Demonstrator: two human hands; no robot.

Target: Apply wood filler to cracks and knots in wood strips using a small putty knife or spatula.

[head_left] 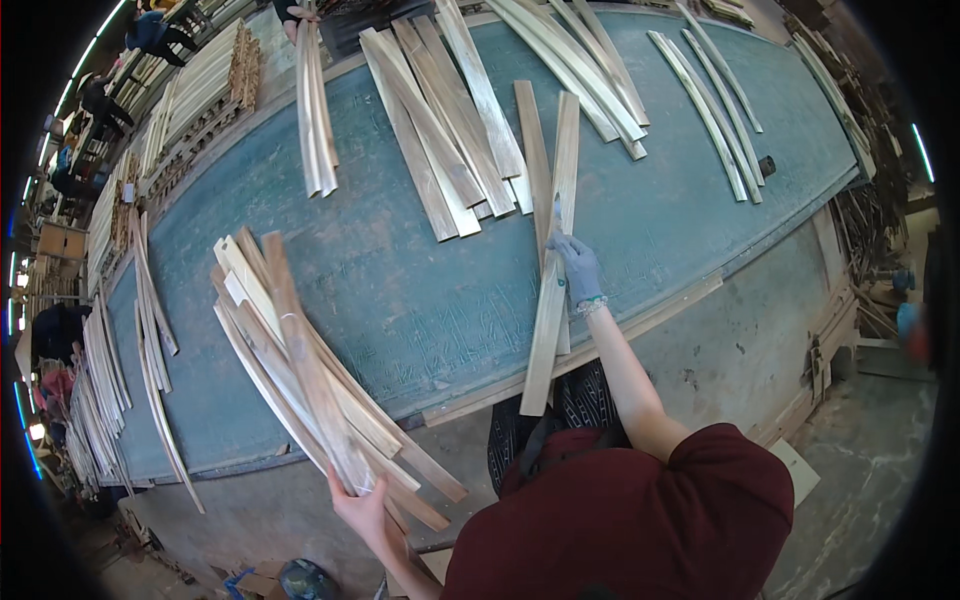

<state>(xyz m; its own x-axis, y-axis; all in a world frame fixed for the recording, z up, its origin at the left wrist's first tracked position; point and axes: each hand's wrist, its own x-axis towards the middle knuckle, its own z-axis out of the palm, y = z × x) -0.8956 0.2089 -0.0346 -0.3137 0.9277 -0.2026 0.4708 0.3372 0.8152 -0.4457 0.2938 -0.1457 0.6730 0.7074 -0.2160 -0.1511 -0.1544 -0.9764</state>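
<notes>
My right hand [577, 268], in a grey-blue glove, is closed on two long wooden slats [543, 330] that cross at a narrow angle. Their near ends stick out over the table's front edge toward my body. At the lower left, my bare left hand [362, 512] grips the near end of a slat on top of a fanned pile of wooden slats [300, 340]. How many of them lie between its fingers is hidden. Beyond my right hand, a loose group of pale and brown slats [440, 120] rests on the blue-green table [420, 300].
More slats [590, 70] lie at the far right of the middle, with thin curved strips [710, 110] further right. Across the table, another person's hand [302, 14] is at a narrow bundle [314, 120]. Slat stacks [195, 95] and people stand at the far left.
</notes>
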